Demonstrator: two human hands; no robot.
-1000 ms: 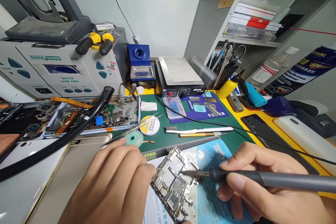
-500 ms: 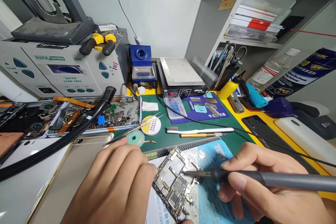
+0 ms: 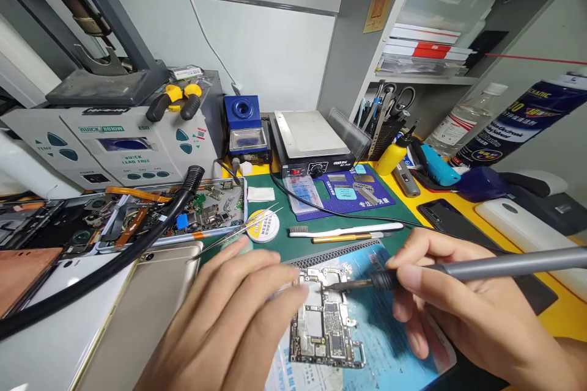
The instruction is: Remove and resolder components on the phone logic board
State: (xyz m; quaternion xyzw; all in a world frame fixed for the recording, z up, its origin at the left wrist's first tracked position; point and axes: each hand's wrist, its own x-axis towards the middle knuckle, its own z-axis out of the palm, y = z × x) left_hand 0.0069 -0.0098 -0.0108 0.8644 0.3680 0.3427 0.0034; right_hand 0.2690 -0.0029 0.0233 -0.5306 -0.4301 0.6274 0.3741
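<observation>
A phone circuit board (image 3: 323, 324) lies on a blue and white pad (image 3: 380, 317). My left hand (image 3: 238, 317) is over the board's left side, its fingers extended and slightly apart, with fingertips at the upper left edge; its thumb is hidden. Between the thumb and fingers of my right hand (image 3: 440, 293) is a grey soldering iron (image 3: 495, 266), held nearly level from the right. Its dark tip reaches the upper middle of the board; whether it touches is too small to tell.
Tweezers (image 3: 243, 229) rest by a round labelled tin (image 3: 263, 226). A white brush (image 3: 343, 230) lies behind the pad. A thick black hose (image 3: 119, 263) crosses the left side, before a hot-air station (image 3: 123, 146). The iron's stand (image 3: 245, 128) is behind.
The board has turned to lie squarer on the pad. My left hand has moved right and its fingers have spread. The iron's tip has shifted up and right. The camera view has also shifted.
</observation>
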